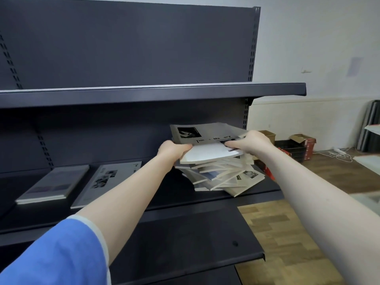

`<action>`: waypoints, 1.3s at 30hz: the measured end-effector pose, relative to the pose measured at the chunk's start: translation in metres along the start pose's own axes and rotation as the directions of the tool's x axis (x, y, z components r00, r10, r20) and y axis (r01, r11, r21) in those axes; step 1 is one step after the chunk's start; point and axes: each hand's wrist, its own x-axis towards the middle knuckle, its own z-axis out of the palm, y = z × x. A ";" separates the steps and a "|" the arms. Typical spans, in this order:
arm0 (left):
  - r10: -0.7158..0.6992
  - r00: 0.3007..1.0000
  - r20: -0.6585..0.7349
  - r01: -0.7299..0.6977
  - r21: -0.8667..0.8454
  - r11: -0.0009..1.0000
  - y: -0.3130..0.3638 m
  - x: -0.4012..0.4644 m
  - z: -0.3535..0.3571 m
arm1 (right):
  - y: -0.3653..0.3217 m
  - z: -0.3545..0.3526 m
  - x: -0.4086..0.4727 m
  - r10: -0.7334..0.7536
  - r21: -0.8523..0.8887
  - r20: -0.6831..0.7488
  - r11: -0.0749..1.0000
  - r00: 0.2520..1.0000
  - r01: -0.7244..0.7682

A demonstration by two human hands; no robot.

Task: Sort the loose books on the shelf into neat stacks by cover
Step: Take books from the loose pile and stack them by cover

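Here, both hands at the messy pile (222,175) on the shelf (257,194).
Left hand (173,150) and right hand (254,141), fingers clamped, grip a tilted grey book (205,132).

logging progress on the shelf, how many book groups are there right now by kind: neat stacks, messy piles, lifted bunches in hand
Neat stacks lying flat: 2, the dark-cover stack and the grey photo-cover stack
Messy piles: 1, the loose pile
Bunches lifted in hand: 1, the held books, gripped by the left hand and right hand
Total: 4 groups
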 end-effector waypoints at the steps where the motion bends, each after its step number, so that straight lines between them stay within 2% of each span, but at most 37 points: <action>1: 0.001 1.000 0.006 -0.001 -0.022 1.000 0.000 0.000 -0.003 | -0.002 -0.001 -0.001 0.015 0.077 0.043 0.997 0.999 -0.018; 3: 0.006 1.000 0.013 -0.005 -0.085 0.996 -0.002 -0.002 -0.008 | -0.006 -0.001 -0.005 0.028 0.201 0.114 0.978 0.993 -0.050; 6: 0.056 0.998 -0.017 -0.057 -0.102 0.993 -0.005 -0.007 -0.012 | -0.014 0.003 -0.011 -0.017 0.257 0.138 0.966 0.990 -0.020; 13: 0.118 0.978 -0.170 -0.128 -0.050 0.991 -0.025 -0.022 -0.028 | -0.037 0.026 -0.028 -0.160 0.199 0.014 0.968 0.987 0.154; 23: 0.127 0.954 -0.271 -0.140 -0.032 0.990 -0.076 -0.027 -0.106 | -0.102 0.075 -0.058 -0.276 0.189 0.028 0.945 0.961 0.266; 26: 0.108 0.950 -0.294 -0.132 -0.061 0.989 -0.098 -0.029 -0.137 | -0.127 0.097 -0.067 -0.302 0.283 0.115 0.923 0.946 0.261; 31: 0.092 0.948 -0.303 -0.110 -0.041 0.993 -0.139 -0.025 -0.187 | -0.157 0.153 -0.079 -0.298 0.495 0.253 0.857 0.920 0.142; 36: 0.114 0.954 -0.278 -0.123 -0.017 0.992 -0.174 -0.015 -0.218 | -0.178 0.209 -0.083 -0.270 0.549 0.257 0.831 0.928 0.090; 39: 0.086 0.953 -0.291 -0.083 0.021 0.996 -0.195 -0.004 -0.228 | -0.185 0.239 -0.085 -0.245 0.526 0.229 0.846 0.942 0.092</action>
